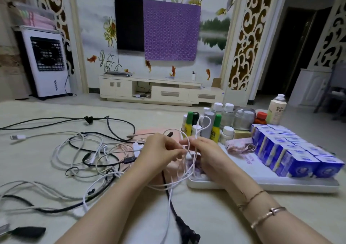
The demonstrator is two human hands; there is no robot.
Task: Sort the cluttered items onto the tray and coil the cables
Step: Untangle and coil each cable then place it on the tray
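Nearest of all, a black plug (188, 233) lies on the floor, and its black cord runs up toward the hands. Past it, the left hand (159, 151) and the right hand (203, 155) meet just left of the tray (262, 184). Both pinch a thin white cable (189, 151) between fingertips and thumb, with the other fingers curled. One loop of that cable stands up above the hands, and more loops hang down and touch the near left corner of the tray. Two thin bracelets (262, 206) sit on the right wrist.

Left of the tray, a tangle of cables (89, 155) (black ones and white ones) spreads loose over the floor. A pink cloth (148, 133) lies under the hands, beside the tray.

On the tray, blue boxes (292, 154) stand in tight rows on the right side. Behind them at the far edge stand small bottles (215, 124), some with white caps and some with green caps. A tall spray can (277, 109) stands at the far right corner.

Far beyond the tray, a low TV stand (161, 90) sits against the wall.
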